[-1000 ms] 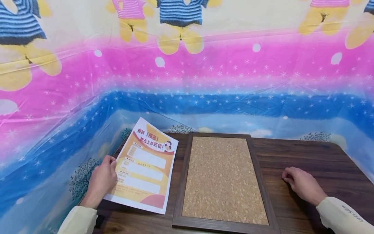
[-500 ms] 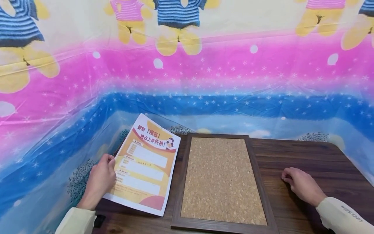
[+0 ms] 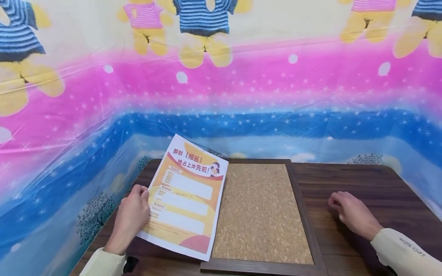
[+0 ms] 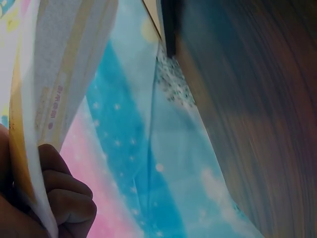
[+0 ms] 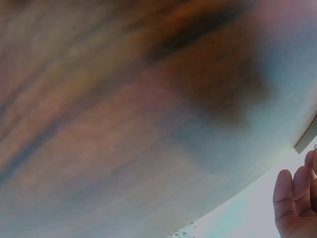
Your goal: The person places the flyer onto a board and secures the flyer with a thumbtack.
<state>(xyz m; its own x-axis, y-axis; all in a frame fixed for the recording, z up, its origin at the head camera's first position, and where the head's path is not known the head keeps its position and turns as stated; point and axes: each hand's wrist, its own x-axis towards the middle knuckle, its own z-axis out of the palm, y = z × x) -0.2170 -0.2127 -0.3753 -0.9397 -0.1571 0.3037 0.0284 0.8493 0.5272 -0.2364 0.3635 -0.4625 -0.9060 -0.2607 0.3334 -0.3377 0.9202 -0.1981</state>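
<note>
My left hand (image 3: 132,214) pinches a printed paper flyer (image 3: 183,218) by its left edge, thumb on the front and curled fingers (image 4: 72,198) behind, as the left wrist view shows. The flyer is orange, yellow and white with red lettering. It is raised and tilted, and its right side overlaps the left frame of a cork board (image 3: 260,214). That board has a dark brown frame and lies on the table. Right of the board, my right hand (image 3: 355,214) is at the tabletop with loosely curled fingers and holds nothing.
The dark wood-grain table (image 3: 345,178) reaches back to a printed cloth (image 3: 238,92) that hangs behind it and along both sides. Beside my left cuff is a small black object (image 3: 130,264).
The flyer has moved right in my left hand, from beside the cork board to over its left edge. My right hand has barely moved. The head view has shifted slightly.
</note>
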